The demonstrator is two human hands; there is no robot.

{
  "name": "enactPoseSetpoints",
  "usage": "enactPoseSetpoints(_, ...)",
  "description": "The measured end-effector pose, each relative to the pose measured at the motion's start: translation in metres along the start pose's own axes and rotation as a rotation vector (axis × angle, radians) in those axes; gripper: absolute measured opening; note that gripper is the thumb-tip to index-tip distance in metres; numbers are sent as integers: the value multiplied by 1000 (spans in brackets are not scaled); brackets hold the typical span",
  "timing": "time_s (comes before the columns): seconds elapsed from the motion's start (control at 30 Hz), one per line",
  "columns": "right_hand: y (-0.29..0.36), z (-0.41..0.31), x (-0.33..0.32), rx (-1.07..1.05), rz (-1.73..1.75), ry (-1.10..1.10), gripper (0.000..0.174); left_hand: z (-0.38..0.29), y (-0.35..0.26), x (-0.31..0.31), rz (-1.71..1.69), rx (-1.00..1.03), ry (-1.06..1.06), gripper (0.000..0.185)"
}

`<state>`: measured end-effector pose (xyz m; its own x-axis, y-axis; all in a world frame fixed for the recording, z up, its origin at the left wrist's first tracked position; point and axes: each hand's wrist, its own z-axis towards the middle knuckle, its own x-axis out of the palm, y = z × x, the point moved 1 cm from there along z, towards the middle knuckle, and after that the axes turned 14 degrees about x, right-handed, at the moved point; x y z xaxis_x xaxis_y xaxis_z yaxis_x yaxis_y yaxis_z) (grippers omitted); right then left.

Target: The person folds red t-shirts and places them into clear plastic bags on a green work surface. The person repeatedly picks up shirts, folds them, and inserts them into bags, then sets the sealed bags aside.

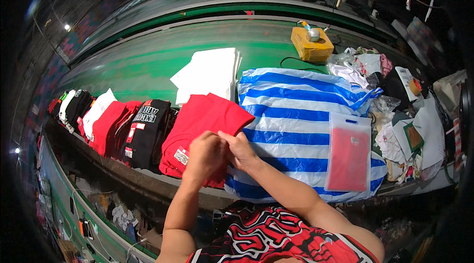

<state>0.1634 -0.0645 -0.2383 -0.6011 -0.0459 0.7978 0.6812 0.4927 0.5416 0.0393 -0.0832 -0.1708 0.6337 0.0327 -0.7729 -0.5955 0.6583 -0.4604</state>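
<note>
A folded red T-shirt [211, 115] with a tag at its collar lies on top of a stack of red garments in front of me. My left hand [208, 152] is curled at its right part, its fingers mostly hidden. My right hand [240, 150] meets it there, thumb and fingers bent close to the red cloth. Whether either hand pinches the cloth cannot be told. Right of the hands, a blue-and-white striped plastic sheet [289, 150] is spread out, bearing a red garment in a frosted plastic bag [349, 152]. Behind the red stack lies a pile of white sheets [214, 70].
Stacks of folded black garments [148, 129], red garments [107, 126] and others line the left edge of the green table [148, 66]. A yellow taped box [312, 46] stands at the back. Plastic bags and scraps [396, 140] are heaped at right.
</note>
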Motion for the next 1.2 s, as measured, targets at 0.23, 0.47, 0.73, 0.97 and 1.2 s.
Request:
enactPoseSetpoints(0.23, 33, -12, 27, -334, -497, 44, 33, 6, 84, -38, -570, -491, -290, 43)
enactPoseSetpoints(0.47, 117, -79, 3, -368, -644, -55, 46, 15, 38, 2, -1433, -605, -174, 41)
enactPoseSetpoints(0.73, 148, -134, -190, -344, -375, -392, 65, 14, 12, 137, -1131, -484, -170, 42)
enactPoseSetpoints(0.97, 38, -181, -303, -18, -993, -1002, 85, -67, 41, 247, -496, -444, 254, 88)
enactPoseSetpoints(1.2, 24, -192, -245, 9, -1399, -1090, 62, -68, 37, 242, -437, -291, 420, 61)
